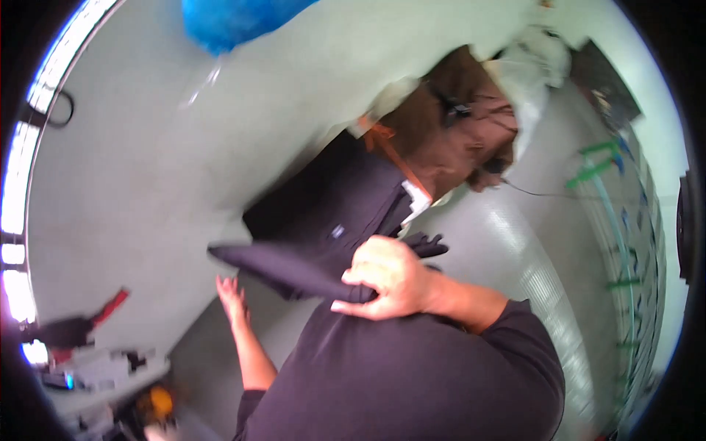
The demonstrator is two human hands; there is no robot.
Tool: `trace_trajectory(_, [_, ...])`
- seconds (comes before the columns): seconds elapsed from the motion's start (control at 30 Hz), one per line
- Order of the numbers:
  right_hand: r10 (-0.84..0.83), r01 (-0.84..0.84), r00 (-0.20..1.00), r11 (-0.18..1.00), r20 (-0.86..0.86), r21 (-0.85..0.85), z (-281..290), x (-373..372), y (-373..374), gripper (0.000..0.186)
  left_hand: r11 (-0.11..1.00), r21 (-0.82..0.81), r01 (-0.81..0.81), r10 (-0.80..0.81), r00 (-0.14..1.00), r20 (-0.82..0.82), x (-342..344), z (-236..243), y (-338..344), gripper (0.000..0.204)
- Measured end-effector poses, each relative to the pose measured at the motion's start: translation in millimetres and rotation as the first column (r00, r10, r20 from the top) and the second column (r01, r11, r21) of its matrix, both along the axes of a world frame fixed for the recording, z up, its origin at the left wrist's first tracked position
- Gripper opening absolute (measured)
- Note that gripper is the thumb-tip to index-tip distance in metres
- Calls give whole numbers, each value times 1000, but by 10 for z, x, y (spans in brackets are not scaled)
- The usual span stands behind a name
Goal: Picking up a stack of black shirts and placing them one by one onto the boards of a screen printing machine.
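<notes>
A piece of black fabric [283,261] hangs from my right hand [384,278], whose fingers are wrapped round it at my chest. My left hand [232,300] is held out lower to the left, fingers apart, just below the fabric's left end and holding nothing. Beyond them, more folded black fabric [316,191] lies beside brown garments [460,136] with a dark buckle-like piece and an orange strip.
A blue plastic bag [235,22] is at the top. Translucent plastic [533,62] and a dark flat piece [610,88] lie at the back right. Green stands with tubing [596,165] line the right side. A cluttered pale table [125,364] is at the lower left.
</notes>
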State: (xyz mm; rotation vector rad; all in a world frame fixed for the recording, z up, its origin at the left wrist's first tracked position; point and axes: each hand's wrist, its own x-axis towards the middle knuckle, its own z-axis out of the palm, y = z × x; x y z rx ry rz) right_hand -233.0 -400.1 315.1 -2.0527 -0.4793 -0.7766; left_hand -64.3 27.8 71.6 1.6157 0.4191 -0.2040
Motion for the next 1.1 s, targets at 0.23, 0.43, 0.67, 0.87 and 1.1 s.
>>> trace_trajectory(0.23, [-157, 155, 977, 988, -144, -25, -19, -805, 808, 39, 861, -454, 231, -318, 940, -126, 132, -901, 111, 89])
trace_trajectory(0.43, [-383, 380, 872, 922, -305, -73, -64, -1445, 945, 42, 822, -421, 384, -469, 875, -118, -262, -1014, -324, 84])
trace_trajectory(0.67, [-601, 603, 762, 794, -242, -72, -114, -2287, 828, 42, 884, -34, 466, -466, 885, 0, -545, -907, -920, 88])
trace_trajectory(0.87, [-739, 759, 636, 651, -222, 12, -279, -3324, 416, 41, 568, 502, 652, -808, 556, 192, -806, -531, -1981, 79])
trace_trajectory(1.1, [-864, 910, 414, 403, -287, 102, -613, -4835, -279, 41, 224, 165, 961, -932, 161, 326, -2524, 206, -3663, 75])
